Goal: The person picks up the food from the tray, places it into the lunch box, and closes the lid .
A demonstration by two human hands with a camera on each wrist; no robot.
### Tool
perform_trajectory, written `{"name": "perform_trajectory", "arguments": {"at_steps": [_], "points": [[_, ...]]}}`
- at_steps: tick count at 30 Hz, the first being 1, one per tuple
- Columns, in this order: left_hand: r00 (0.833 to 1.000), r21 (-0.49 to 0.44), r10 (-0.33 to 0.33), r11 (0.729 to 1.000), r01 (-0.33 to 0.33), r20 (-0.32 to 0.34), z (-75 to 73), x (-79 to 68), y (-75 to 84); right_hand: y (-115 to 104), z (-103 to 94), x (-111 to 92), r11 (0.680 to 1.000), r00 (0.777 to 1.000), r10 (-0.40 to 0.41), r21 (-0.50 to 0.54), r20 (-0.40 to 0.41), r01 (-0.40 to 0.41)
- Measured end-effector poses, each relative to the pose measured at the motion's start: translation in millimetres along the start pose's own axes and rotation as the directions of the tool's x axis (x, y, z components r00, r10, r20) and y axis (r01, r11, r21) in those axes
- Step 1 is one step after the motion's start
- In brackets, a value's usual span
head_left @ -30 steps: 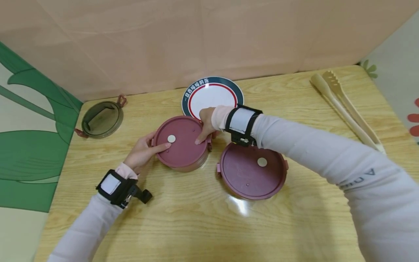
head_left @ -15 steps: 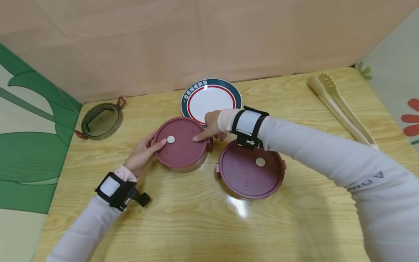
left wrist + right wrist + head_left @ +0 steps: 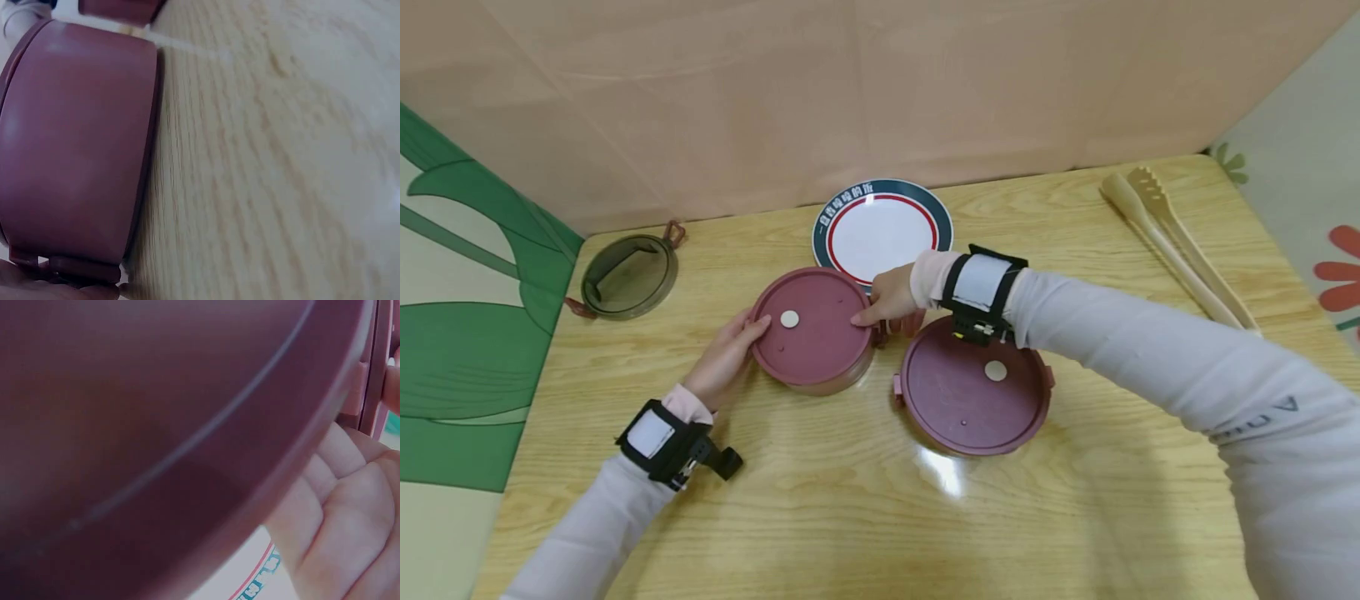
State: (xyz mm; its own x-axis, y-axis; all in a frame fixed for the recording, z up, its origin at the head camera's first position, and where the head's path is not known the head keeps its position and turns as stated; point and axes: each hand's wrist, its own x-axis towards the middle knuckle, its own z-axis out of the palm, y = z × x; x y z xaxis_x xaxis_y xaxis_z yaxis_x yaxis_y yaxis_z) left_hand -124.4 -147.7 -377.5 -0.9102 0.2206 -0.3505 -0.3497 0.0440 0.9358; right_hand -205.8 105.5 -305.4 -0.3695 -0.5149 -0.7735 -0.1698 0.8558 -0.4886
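Note:
A round maroon food container [image 3: 816, 358] with a white button on its lid stands on the table between both hands. My left hand [image 3: 722, 358] grips its left side, thumb on the lid's rim; in the left wrist view, the fingers touch a side latch [image 3: 84, 267] that hangs down. My right hand [image 3: 895, 296] holds the right side, thumb tip on the lid's edge and fingers curled low beside the dark clip [image 3: 880, 335]. A second maroon container [image 3: 973, 408], also lidded, stands close by on the right, partly under my right wrist; its rim blocks much of the right wrist view.
Behind the containers lies a white plate [image 3: 880, 237] with a dark blue rim. A smoky see-through lid [image 3: 631, 279] with red clips is at the far left. Beige tongs [image 3: 1172, 242] lie at the far right. A pinkish cloth [image 3: 850, 100] hangs along the table's back edge.
My left thumb has slid back from the white button to the lid's rim. My right hand has shifted right and slightly down, its thumb now at the lid's edge. The container has hardly moved.

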Motion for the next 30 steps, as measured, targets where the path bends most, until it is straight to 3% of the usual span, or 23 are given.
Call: {"name": "perform_trajectory", "arguments": {"at_steps": [6, 19, 24, 30], "points": [[0.999, 0.044, 0.024, 0.999, -0.023, -0.023, 3.6, -1.4, -0.3, -2, 2.0, -1, 0.998, 0.998, -0.046, 0.032, -0.037, 0.047], [0.993, 0.147, 0.027, 0.989, -0.01, -0.113, 9.8, -4.2, 4.9, -7, 8.3, -1, 0.982, 0.991, 0.001, 0.186, -0.131, 0.023], [0.988, 0.165, 0.034, 0.986, -0.009, -0.152, 14.9, -9.2, 21.0, -9, 6.1, -11, 0.974, 0.979, -0.007, 0.219, -0.206, 0.053], [0.987, 0.172, 0.071, 0.984, -0.046, -0.143, 22.6, -17.3, 46.9, -9, -4.1, -33, 0.987, 0.946, -0.041, 0.132, -0.322, 0.088]]}}
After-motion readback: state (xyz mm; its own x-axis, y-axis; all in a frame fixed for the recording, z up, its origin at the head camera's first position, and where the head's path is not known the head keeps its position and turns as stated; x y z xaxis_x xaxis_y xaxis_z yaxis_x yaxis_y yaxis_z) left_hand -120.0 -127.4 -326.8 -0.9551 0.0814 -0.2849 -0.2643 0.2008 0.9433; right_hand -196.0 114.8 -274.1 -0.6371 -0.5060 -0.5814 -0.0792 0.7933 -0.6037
